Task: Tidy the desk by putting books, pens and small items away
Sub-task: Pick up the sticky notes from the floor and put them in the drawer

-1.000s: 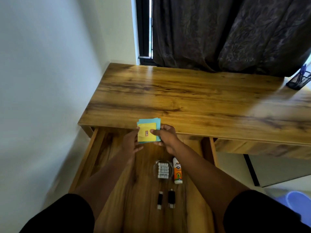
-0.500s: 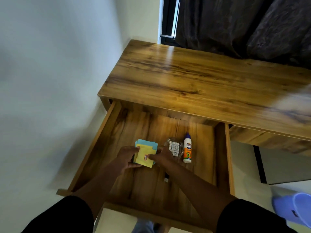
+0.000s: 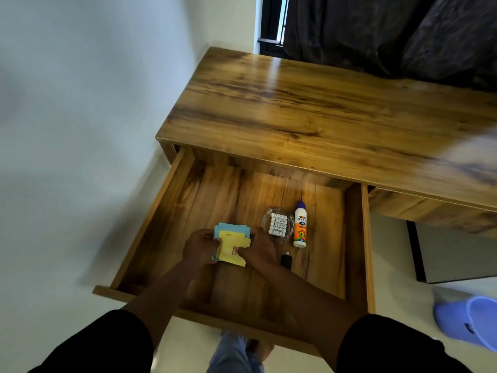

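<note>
A small stack of blue and yellow sticky notes (image 3: 231, 244) is held low inside the open wooden drawer (image 3: 172, 211). My left hand (image 3: 198, 246) grips its left edge and my right hand (image 3: 258, 247) pinches its right edge. To the right in the drawer lie a clear round dish of small batteries (image 3: 278, 224), a white and orange glue bottle (image 3: 300, 224) and a small black item (image 3: 286, 261), partly hidden by my right wrist.
The wooden desk top (image 3: 322, 109) stretches behind the drawer, with a dark curtain (image 3: 390, 30) at the back. A white wall stands close on the left. A blue plastic bin (image 3: 468, 321) sits on the floor at the right.
Both hands have brought the sticky notes down from the desk's front edge into the drawer. The view has tilted down and the drawer now shows in full.
</note>
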